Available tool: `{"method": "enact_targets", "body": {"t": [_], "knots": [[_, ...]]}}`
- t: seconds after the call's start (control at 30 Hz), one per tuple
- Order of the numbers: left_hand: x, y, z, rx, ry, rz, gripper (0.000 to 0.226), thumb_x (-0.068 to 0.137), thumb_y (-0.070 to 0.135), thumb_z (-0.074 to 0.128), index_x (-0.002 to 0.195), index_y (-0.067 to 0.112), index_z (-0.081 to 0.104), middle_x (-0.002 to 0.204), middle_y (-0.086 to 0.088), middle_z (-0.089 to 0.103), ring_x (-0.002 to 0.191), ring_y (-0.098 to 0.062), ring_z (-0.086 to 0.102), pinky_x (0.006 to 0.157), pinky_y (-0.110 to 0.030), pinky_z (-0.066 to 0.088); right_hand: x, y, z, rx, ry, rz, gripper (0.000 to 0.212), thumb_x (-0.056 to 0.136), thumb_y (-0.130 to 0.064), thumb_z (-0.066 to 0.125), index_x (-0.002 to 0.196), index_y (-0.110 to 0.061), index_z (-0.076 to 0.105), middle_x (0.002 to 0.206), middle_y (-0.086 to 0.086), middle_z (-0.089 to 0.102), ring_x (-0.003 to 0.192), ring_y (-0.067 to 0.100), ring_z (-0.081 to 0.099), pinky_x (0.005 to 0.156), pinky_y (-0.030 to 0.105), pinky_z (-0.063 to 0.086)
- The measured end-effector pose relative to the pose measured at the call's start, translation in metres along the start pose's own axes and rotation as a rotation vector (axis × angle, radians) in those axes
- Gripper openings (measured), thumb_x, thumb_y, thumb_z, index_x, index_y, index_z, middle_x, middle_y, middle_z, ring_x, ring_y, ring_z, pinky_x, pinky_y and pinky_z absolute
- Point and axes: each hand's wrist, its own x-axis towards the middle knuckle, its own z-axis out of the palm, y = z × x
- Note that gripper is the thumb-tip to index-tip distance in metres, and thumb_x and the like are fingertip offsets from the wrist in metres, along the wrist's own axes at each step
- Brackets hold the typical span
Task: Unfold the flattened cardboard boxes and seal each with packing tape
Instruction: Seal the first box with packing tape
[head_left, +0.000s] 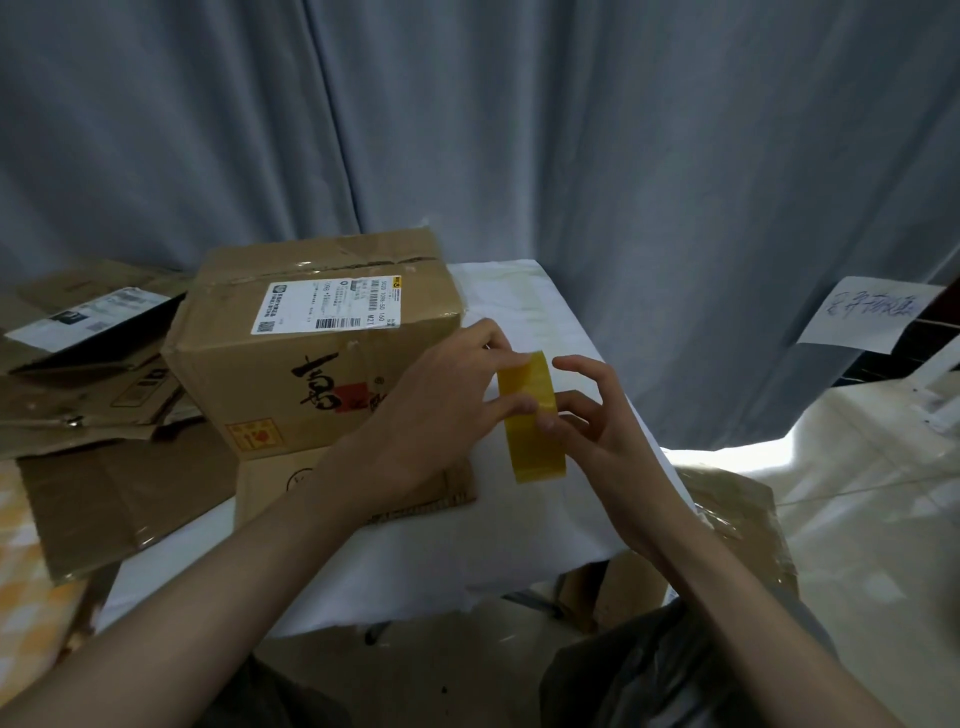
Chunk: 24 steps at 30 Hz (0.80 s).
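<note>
Both forearms extend over the table's near edge; left hand and right hand pinch the yellow tape roll beside the assembled box.

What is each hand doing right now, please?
Left hand: holding the roll of yellow packing tape, fingers curled around it.
Right hand: fingertips pinching at the roll's edge.

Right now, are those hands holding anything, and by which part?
Yes: the yellow tape roll. The left hand grips its upper side, and the right hand pinches its outer band near the middle.
</note>
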Motion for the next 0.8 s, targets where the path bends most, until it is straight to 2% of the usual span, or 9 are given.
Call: {"method": "enact_targets", "body": {"t": [0.2,0.3,0.4,0.47,0.6,0.7,0.8], "knots": [[-0.004,0.006,0.006,0.012,0.046,-0.015,0.04,0.088,0.037,0.072,0.12,0.013,0.071,0.104,0.002,0.062,0.094,-0.011,0.055,0.08,-0.023,0.043,0.0,0.004,0.001,0.008,0.007,0.038,0.059,0.078,-0.04,0.067,0.13,-0.041,0.04,0.11,-0.011,0.069,0.102,0.01,0.067,0.089,0.027,0.055],[-0.005,0.007,0.007,0.013,0.062,-0.013,0.032,0.089,0.032,0.072,0.114,0.013,0.074,0.1,0.002,0.063,0.089,-0.011,0.056,0.076,-0.024,0.044,0.0,0.007,0.001,-0.015,-0.001,0.042,0.057,0.086,-0.025,0.071,0.131,-0.04,0.039,0.111,-0.013,0.067,0.102,0.01,0.067,0.087,0.025,0.056],[-0.005,0.009,0.008,0.014,0.068,-0.027,0.028,0.09,0.031,0.071,0.112,0.014,0.075,0.1,0.002,0.064,0.086,-0.009,0.055,0.074,-0.019,0.04,-0.001,0.01,0.0,-0.008,-0.016,0.044,0.058,0.09,-0.009,0.069,0.129,-0.039,0.039,0.103,-0.017,0.069,0.1,0.007,0.067,0.079,0.018,0.056],[-0.006,0.01,0.01,0.015,0.064,-0.036,0.028,0.09,0.031,0.07,0.113,0.015,0.074,0.102,0.002,0.065,0.087,-0.006,0.051,0.074,-0.015,0.036,-0.001,0.011,0.0,0.008,-0.015,0.051,0.058,0.09,-0.005,0.067,0.129,-0.037,0.039,0.101,-0.013,0.069,0.099,0.009,0.068,0.077,0.017,0.056],[-0.006,0.013,0.013,0.009,0.074,-0.06,0.028,0.09,0.032,0.07,0.113,0.016,0.074,0.103,0.001,0.065,0.088,-0.006,0.052,0.076,-0.017,0.037,-0.002,0.011,0.001,0.013,0.004,0.056,0.059,0.09,-0.004,0.068,0.13,-0.037,0.04,0.103,-0.013,0.068,0.098,0.009,0.069,0.076,0.018,0.056],[-0.005,0.017,0.015,-0.011,0.078,-0.069,0.039,0.09,0.042,0.068,0.122,0.019,0.069,0.105,0.002,0.06,0.092,-0.008,0.052,0.078,-0.02,0.04,-0.002,0.01,0.003,0.005,0.01,0.051,0.059,0.091,-0.006,0.067,0.134,-0.033,0.038,0.111,-0.01,0.067,0.101,0.012,0.068,0.08,0.023,0.058],[-0.003,0.02,0.018,0.028,0.06,-0.081,0.047,0.09,0.049,0.064,0.128,0.022,0.066,0.112,0.002,0.057,0.097,-0.007,0.045,0.08,-0.021,0.038,-0.001,0.01,0.005,-0.002,0.018,0.031,0.056,0.092,-0.005,0.065,0.133,-0.032,0.038,0.11,-0.014,0.066,0.099,0.009,0.068,0.074,0.018,0.056]]}}
